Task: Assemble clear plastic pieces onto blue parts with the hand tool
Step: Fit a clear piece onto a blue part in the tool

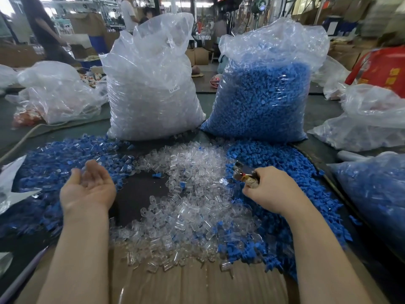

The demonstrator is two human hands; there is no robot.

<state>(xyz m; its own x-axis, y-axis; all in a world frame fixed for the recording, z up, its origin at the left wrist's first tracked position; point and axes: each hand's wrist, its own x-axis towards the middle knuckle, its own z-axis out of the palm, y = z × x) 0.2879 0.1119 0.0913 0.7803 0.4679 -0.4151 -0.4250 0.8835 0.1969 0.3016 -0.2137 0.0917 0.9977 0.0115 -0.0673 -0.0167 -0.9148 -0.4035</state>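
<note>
Clear plastic pieces are heaped mid-tabletop, flanked by blue parts to the right and a blue-and-clear heap to the left. The hand tool is gripped in the closed right hand, its metal tip just above the clear pieces. The left hand is held palm-up, fingers relaxed, its grip open.

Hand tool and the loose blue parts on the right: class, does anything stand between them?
Nothing visible does. The right hand grips the hand tool at the blue parts pile's left edge, beside the clear pieces.
</note>
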